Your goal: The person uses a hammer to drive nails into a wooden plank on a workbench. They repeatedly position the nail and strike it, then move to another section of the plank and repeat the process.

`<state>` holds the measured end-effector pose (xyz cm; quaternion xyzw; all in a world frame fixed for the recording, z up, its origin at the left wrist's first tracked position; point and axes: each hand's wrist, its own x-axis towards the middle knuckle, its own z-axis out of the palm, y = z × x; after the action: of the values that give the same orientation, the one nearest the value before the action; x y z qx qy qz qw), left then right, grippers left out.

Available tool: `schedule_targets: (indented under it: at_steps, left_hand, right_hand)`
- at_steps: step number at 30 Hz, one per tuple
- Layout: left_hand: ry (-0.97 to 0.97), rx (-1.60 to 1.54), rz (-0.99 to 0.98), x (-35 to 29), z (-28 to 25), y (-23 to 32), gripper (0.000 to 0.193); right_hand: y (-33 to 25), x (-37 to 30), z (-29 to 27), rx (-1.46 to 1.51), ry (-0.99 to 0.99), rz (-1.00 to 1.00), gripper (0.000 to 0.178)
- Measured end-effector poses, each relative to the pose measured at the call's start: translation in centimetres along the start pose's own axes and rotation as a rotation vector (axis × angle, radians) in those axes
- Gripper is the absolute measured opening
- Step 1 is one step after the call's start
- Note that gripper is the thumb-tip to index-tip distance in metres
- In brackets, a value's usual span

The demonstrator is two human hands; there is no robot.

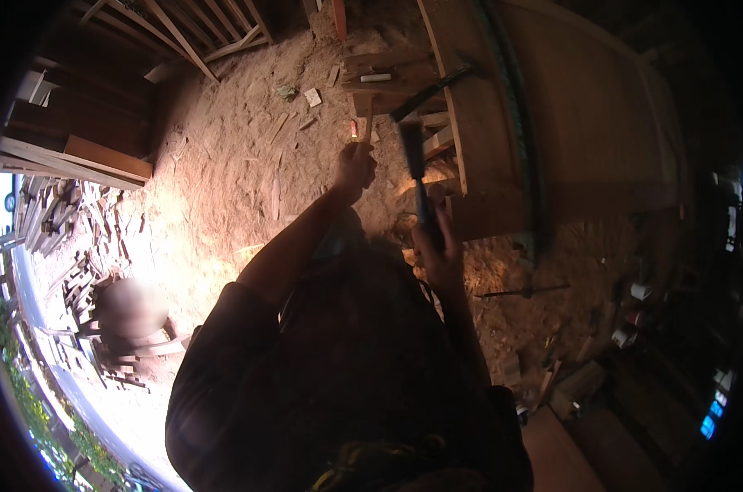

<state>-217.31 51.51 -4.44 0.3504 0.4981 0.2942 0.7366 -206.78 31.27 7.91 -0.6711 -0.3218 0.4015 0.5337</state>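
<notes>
I see the left hand (355, 168) closed round a stick (369, 119), the right hand (439, 242) gripping a dark tool (412, 149); I'd hold both steady, well apart

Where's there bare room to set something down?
Widest: largely bare ground between the left hand and the stacked planks. A dimmer patch lies between the wooden panel and the thin rod. Crowded: around the right hand, with the dark tool and wood pieces close by.

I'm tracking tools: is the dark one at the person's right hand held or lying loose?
Held: the right hand grips the dark tool by its near end, far end pointing away.
</notes>
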Motion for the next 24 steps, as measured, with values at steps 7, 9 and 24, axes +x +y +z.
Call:
schedule_targets:
  at_steps: [7,9,24]
  left_hand:
    - [-0.043,-0.189,-0.144,0.1,0.0,1.5,0.030]
    - [-0.044,0.005,-0.056,0.6,-0.4,1.0,0.030]
    - [-0.112,0.182,-0.013,3.2,-2.7,-0.5,0.042]
  right_hand:
    - [-0.2,2.9,5.3,-0.151,0.007,0.054,0.044]
    - [-1.9,4.6,6.6,-0.279,0.015,0.080,0.043]
    - [-2.4,5.2,12.5,-0.554,0.136,0.047,0.042]
